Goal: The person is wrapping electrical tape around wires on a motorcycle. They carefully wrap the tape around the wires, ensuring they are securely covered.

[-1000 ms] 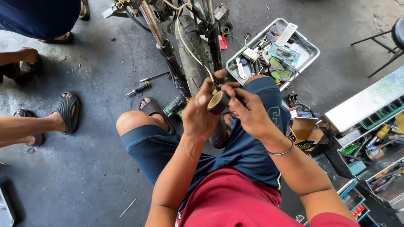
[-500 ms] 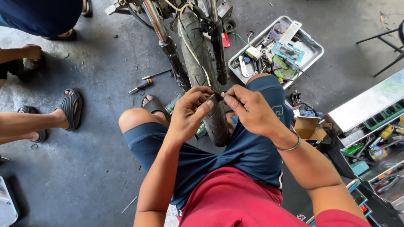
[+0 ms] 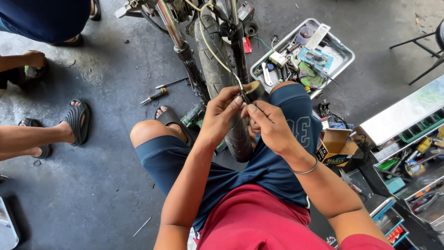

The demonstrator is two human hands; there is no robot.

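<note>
Seated person working a cable at a motorcycle front wheel [image 3: 222, 92], both hands raised over the tyre.

The wheel stands upright between the fork legs [image 3: 185, 55], directly ahead of the person's knees. To the right lies a metal tray [image 3: 344, 58] crowded with small parts; to the left, a screwdriver [image 3: 153, 96] on the concrete floor. The left hand [image 3: 221, 115] and right hand [image 3: 270, 125] meet just above the tyre, fingertips pinched narrowly on the end of a pale cable [image 3: 217, 55] that runs down from the handlebar area. A dark roll of tape [image 3: 255, 89] sits just behind the fingertips.
</note>
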